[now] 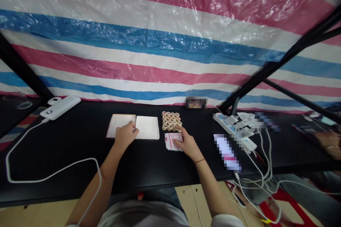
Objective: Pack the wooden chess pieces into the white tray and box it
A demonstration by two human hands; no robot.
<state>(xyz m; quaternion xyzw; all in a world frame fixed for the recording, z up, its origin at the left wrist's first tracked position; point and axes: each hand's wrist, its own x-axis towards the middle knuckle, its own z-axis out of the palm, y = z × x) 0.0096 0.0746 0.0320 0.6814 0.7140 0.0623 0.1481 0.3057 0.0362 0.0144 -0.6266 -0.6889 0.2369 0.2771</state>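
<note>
A shallow white box (147, 127) lies opened out on the black table, its lid (121, 120) folded to the left. My left hand (127, 133) grips the box near the fold, thumb over the wall between the two halves; its other fingers are partly hidden. Round wooden Chinese chess pieces (170, 120) stand in a block of rows right of the box. My right hand (189, 145) is open: its fingertips reach the front right pieces, and its thumb lies over a white and pink printed packet (170, 141) just in front of them.
A white power bank (61, 107) with a long cable lies at the left. To the right are a power strip (234, 131) with plugs and cables, and a blurred phone (226, 152). A dark blurred object (196, 103) stands at the back. Another person's hand (329, 142) shows far right.
</note>
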